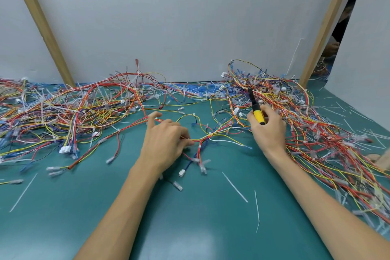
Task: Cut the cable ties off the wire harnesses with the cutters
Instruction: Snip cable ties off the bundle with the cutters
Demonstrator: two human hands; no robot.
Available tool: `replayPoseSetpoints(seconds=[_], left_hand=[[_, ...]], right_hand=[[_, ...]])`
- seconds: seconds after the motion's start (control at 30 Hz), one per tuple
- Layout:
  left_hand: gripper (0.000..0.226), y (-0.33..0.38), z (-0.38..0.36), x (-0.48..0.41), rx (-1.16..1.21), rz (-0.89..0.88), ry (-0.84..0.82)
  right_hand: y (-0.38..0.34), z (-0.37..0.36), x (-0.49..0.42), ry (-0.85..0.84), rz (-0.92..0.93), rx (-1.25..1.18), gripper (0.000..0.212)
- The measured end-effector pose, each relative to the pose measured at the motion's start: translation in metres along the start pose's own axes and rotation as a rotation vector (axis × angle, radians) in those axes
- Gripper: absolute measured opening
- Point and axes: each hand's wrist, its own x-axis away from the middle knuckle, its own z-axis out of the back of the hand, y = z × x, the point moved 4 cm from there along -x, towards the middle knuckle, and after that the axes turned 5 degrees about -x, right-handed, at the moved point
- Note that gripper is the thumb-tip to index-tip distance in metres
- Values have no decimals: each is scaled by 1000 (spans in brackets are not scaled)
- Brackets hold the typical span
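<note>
A wire harness (pixel 207 136) of red, yellow, white and blue wires lies on the green mat in the middle. My left hand (pixel 166 139) pinches its red and yellow strands at about the hand's right edge, index finger raised. A white cable tie (pixel 210 133) sits on the bundle just right of that hand. My right hand (pixel 268 129) grips the cutters (pixel 256 107) by their yellow handle, black tip pointing up and away over the right pile. The cutters' jaws are apart from the harness.
A large tangle of harnesses (pixel 69 110) covers the left of the green mat (pixel 190 217), another pile (pixel 316 133) fills the right. Cut white ties (pixel 234 187) lie loose on the mat. A white wall with wooden posts (pixel 40 21) closes the back.
</note>
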Motion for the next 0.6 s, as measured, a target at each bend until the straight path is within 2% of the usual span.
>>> replayPoseSetpoints(seconds=[0.13,0.2,0.3,0.37,0.43,0.6], left_hand=[[28,-6,13,0,339,78,186],[26,-9,16,1,481,151,242],[20,-13,15,2,579,237,298],[20,-17,11,2,657,292,307],[20,-20,7,1,772,355,317],[23,-35,4,1,1031,533,433]], right_hand=[[-6,2,2,33,39,-21,19],[-13,3,5,45,79,-120,23],[-25,6,9,69,108,-310,25],[-32,7,11,56,180,-297,21],[-39,5,13,-30,282,-200,19],[-48,-12,27,-367,450,55,20]])
